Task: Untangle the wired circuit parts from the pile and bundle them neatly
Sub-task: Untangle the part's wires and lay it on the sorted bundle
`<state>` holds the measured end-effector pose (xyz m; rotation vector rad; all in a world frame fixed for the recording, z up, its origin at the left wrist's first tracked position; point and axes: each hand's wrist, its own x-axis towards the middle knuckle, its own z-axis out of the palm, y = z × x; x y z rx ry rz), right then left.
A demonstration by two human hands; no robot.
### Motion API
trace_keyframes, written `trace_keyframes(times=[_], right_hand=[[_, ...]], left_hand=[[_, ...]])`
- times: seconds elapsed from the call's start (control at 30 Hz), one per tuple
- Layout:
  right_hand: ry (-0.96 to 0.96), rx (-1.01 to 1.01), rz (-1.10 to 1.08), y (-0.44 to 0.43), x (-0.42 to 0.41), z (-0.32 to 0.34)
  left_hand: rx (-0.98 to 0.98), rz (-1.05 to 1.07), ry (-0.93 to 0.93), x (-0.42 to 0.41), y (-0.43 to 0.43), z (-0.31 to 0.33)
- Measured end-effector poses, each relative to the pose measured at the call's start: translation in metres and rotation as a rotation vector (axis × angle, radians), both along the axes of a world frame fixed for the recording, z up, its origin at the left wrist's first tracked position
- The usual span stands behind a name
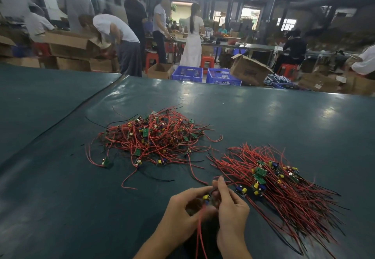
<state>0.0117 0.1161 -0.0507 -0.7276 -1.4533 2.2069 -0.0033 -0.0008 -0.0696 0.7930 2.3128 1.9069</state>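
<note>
Nearer than the tangled pile [154, 139], the left hand [188, 208] and right hand [231, 206] are pinching one circuit part [206, 196] with curled fingers; light, limp-wired, likely snagging, probably best held by its board.

At the lower centre of the frame, the left hand [182, 208] and right hand [231, 204] meet, both pinching one wired circuit part [206, 197] whose red wires trail to the bottom edge. Mid-frame, a tangled pile [150, 139] lies on the dark green table [60, 197]. At right lies an aligned bundle [274, 181], its wires fanning toward the lower right. Blue crates [187, 74] stand beyond the table's far edge.
</note>
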Motion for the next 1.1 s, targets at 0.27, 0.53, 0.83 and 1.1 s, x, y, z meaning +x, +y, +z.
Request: trace_keyframes(times=[0.27,0.53,0.83,1.1], right_hand=[[0.020,-0.038,0.061,0.009,-0.006,0.001],[0.114,-0.084,0.001,0.017,-0.002,0.003],[0.084,0.261,0.296,-0.026,0.006,-0.004],[0.044,-0.088,-0.044,0.021,-0.004,0.006]], left_hand=[[0.250,0.372,-0.133,-0.010,-0.002,0.006],[0.389,0.417,-0.252,-0.015,-0.007,0.000],[0.291,0.302,-0.180,-0.012,-0.005,0.002],[0.268,0.278,-0.171,-0.014,-0.001,0.002]])
